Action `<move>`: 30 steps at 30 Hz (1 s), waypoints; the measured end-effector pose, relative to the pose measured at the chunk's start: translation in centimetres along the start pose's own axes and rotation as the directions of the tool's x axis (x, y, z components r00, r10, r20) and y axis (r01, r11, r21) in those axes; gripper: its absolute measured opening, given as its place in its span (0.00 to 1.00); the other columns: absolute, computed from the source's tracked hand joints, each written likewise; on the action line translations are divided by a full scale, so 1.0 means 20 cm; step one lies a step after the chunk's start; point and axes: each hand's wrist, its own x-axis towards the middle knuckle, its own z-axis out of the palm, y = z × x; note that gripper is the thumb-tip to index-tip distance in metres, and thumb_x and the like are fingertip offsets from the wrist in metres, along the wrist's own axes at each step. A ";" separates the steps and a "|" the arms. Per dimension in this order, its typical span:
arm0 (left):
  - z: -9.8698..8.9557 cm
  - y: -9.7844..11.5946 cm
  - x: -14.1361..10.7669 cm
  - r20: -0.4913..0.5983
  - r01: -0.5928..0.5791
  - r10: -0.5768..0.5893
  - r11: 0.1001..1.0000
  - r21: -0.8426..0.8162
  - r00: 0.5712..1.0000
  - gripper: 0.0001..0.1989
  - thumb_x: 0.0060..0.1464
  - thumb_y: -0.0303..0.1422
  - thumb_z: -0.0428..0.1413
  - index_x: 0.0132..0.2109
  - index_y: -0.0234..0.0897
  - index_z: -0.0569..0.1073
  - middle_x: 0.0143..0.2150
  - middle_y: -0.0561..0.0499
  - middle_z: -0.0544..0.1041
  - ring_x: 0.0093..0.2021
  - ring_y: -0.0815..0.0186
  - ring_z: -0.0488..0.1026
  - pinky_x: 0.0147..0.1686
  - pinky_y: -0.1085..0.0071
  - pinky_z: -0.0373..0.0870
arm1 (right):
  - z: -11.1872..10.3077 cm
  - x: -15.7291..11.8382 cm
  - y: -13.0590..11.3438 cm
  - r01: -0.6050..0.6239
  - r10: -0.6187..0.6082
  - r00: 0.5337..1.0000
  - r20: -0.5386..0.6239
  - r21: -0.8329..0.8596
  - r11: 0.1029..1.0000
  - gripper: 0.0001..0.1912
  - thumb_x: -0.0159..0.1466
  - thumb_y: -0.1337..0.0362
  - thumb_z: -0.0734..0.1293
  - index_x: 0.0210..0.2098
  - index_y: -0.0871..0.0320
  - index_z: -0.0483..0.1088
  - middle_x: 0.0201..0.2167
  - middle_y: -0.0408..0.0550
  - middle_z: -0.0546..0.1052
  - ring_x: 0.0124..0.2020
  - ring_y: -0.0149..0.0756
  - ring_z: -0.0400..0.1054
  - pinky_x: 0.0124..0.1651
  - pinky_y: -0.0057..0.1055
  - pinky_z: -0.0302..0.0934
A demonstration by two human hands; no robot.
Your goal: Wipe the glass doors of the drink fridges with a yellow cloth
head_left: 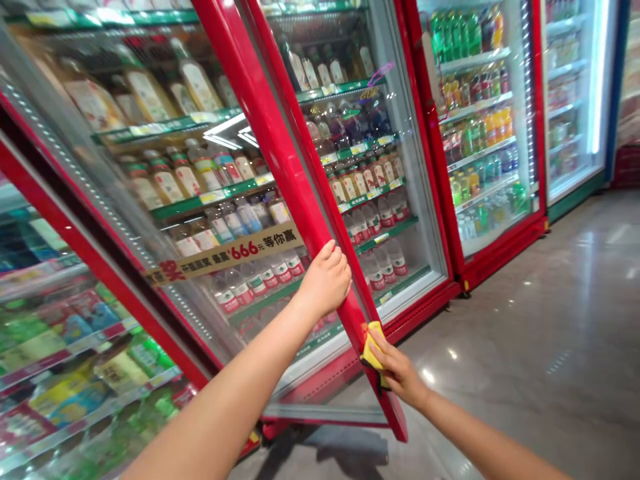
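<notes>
A red-framed glass fridge door [273, 143] stands swung open in front of me. My left hand [327, 277] is closed round the edge of its red frame, about two thirds of the way down. Lower on the same frame, my right hand [397, 370] presses a yellow cloth [373, 347] with a dark edge against the red surface. The fingers lie over the cloth, so part of it is hidden. A beige printed strip [230, 253] runs across the door's glass.
Bottled drinks [175, 177] fill the shelves behind the glass. Another red fridge [480, 270] stands to the right, with a further lit cooler [575, 100] beyond it. More drinks [75, 387] are shelved at the lower left. Shiny grey floor [540, 320] stretches along the right.
</notes>
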 end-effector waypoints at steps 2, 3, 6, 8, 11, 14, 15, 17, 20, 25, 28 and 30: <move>0.07 -0.01 0.04 0.000 0.016 -0.016 1.000 0.006 1.000 0.13 0.61 0.32 0.55 0.46 0.31 0.81 0.47 0.38 0.82 0.55 0.53 0.75 0.70 0.50 0.61 | 0.04 -0.03 0.06 -0.052 0.053 0.998 -0.026 0.011 0.999 0.41 0.65 0.77 0.57 0.74 0.43 0.53 0.74 0.49 0.57 0.72 0.45 0.54 0.69 0.49 0.59; 0.10 -0.02 0.06 0.011 0.022 -0.022 1.000 0.020 1.000 0.13 0.62 0.32 0.55 0.45 0.31 0.82 0.46 0.38 0.82 0.55 0.53 0.76 0.69 0.50 0.62 | 0.06 -0.05 0.09 -0.076 0.077 0.996 -0.043 0.019 0.997 0.41 0.65 0.77 0.58 0.74 0.43 0.53 0.73 0.49 0.58 0.72 0.45 0.55 0.69 0.49 0.59; 0.19 -0.03 0.11 0.055 0.036 -0.039 0.998 0.060 0.998 0.12 0.62 0.32 0.55 0.42 0.30 0.82 0.43 0.38 0.83 0.54 0.54 0.76 0.68 0.52 0.65 | 0.11 -0.12 0.17 -0.132 0.136 0.987 -0.089 0.049 0.990 0.38 0.67 0.75 0.60 0.73 0.43 0.56 0.70 0.50 0.64 0.69 0.47 0.59 0.67 0.48 0.61; 0.24 -0.04 0.14 0.064 0.055 -0.060 0.996 0.075 0.996 0.13 0.61 0.32 0.55 0.43 0.29 0.82 0.44 0.37 0.83 0.55 0.53 0.76 0.68 0.53 0.64 | 0.14 -0.14 0.23 -0.155 0.162 0.981 -0.110 0.064 0.986 0.36 0.68 0.73 0.61 0.72 0.44 0.58 0.68 0.52 0.67 0.67 0.49 0.62 0.65 0.48 0.64; 0.34 -0.04 0.15 0.053 0.089 -0.095 0.991 0.095 0.994 0.15 0.63 0.32 0.54 0.47 0.26 0.81 0.52 0.35 0.82 0.59 0.53 0.75 0.71 0.55 0.60 | 0.15 -0.06 0.32 -0.146 0.156 0.979 -0.132 0.078 0.986 0.36 0.68 0.73 0.61 0.73 0.45 0.57 0.69 0.52 0.66 0.67 0.51 0.62 0.64 0.49 0.65; 0.45 -0.04 0.12 0.018 0.115 -0.117 0.990 0.085 0.993 0.19 0.66 0.34 0.52 0.56 0.28 0.78 0.66 0.38 0.73 0.68 0.56 0.67 0.74 0.58 0.55 | 0.14 0.18 0.41 -0.080 0.087 0.985 -0.147 0.057 0.995 0.39 0.67 0.76 0.59 0.74 0.45 0.54 0.72 0.50 0.61 0.70 0.48 0.57 0.67 0.48 0.62; 0.49 -0.05 0.11 0.004 0.125 -0.126 0.989 0.075 0.992 0.21 0.67 0.35 0.51 0.60 0.29 0.75 0.70 0.40 0.69 0.71 0.57 0.63 0.75 0.58 0.53 | 0.14 0.26 0.44 -0.045 0.050 0.988 -0.147 0.034 0.998 0.40 0.66 0.77 0.58 0.74 0.45 0.53 0.73 0.50 0.58 0.72 0.47 0.55 0.68 0.49 0.61; 0.59 -0.05 0.07 -0.017 0.147 -0.147 0.988 0.054 0.989 0.25 0.67 0.37 0.50 0.67 0.34 0.68 0.75 0.46 0.61 0.75 0.60 0.56 0.76 0.58 0.49 | 0.13 0.43 0.51 0.035 -0.038 0.989 -0.140 -0.025 0.999 0.42 0.66 0.79 0.57 0.75 0.44 0.51 0.75 0.50 0.54 0.73 0.47 0.52 0.69 0.49 0.60; 0.74 -0.06 0.02 -0.026 0.192 -0.191 0.981 0.041 0.981 0.30 0.68 0.40 0.50 0.73 0.39 0.59 0.76 0.49 0.57 0.76 0.62 0.52 0.76 0.58 0.45 | 0.13 0.61 0.65 0.166 -0.177 0.977 -0.117 -0.095 0.982 0.41 0.67 0.79 0.58 0.75 0.42 0.51 0.76 0.51 0.52 0.74 0.48 0.50 0.68 0.51 0.62; 1.00 -0.11 -0.04 0.000 0.329 -0.330 0.943 0.057 0.944 0.35 0.67 0.42 0.53 0.75 0.41 0.53 0.76 0.46 0.58 0.76 0.59 0.54 0.76 0.57 0.46 | 0.13 0.85 0.94 0.345 -0.356 0.933 -0.060 -0.138 0.928 0.35 0.71 0.76 0.59 0.72 0.41 0.58 0.73 0.47 0.61 0.75 0.44 0.48 0.69 0.49 0.63; 1.13 -0.18 -0.04 0.067 0.366 -0.371 0.928 0.073 0.926 0.36 0.66 0.41 0.53 0.76 0.40 0.52 0.75 0.46 0.59 0.75 0.59 0.55 0.75 0.57 0.49 | 0.14 1.03 1.10 0.464 -0.460 0.886 0.067 -0.183 0.867 0.30 0.72 0.75 0.60 0.69 0.45 0.62 0.69 0.49 0.68 0.75 0.43 0.49 0.71 0.52 0.60; 1.20 -0.23 -0.02 0.109 0.376 -0.386 0.921 0.099 0.916 0.34 0.67 0.38 0.51 0.76 0.39 0.51 0.75 0.46 0.59 0.75 0.61 0.56 0.74 0.58 0.51 | 0.15 1.13 1.18 0.514 -0.490 0.857 0.162 -0.203 0.833 0.27 0.72 0.74 0.62 0.67 0.47 0.65 0.67 0.48 0.70 0.74 0.43 0.51 0.73 0.56 0.55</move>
